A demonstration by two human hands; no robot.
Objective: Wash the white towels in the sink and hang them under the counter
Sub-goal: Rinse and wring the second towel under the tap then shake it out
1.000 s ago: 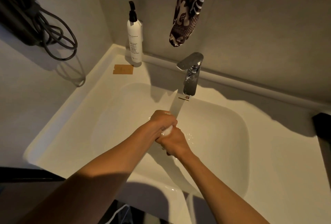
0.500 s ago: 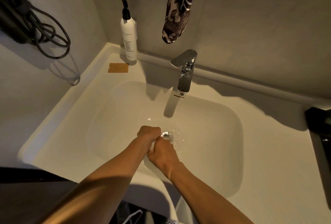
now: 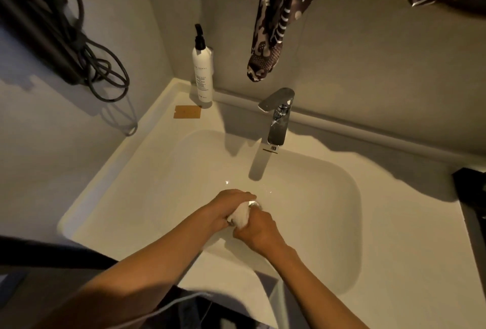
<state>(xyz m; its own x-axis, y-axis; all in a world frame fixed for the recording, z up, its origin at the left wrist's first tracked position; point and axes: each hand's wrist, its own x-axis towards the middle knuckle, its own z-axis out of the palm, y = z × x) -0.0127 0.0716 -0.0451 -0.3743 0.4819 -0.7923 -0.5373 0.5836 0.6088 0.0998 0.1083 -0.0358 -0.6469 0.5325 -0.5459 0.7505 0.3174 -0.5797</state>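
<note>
Two hands clamp one wadded white towel (image 3: 240, 217) low over the sink (image 3: 328, 223) basin, in the single head view; the left hand (image 3: 226, 207) is fisted on its upper end, toward one o'clock, and the right hand (image 3: 259, 234) on the lower end, toward seven (neither is nearer). The towel's long axis runs between the fists, so wringing probably means opposite twists; the faucet (image 3: 277, 115) at twelve o'clock looks dry.

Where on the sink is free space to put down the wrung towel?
The wide right deck of the sink is bare, up to the dark object. The left rim is bare too, but narrow. The back left corner is crowded: bottle, brown card. Both hands fill the basin middle.
</note>
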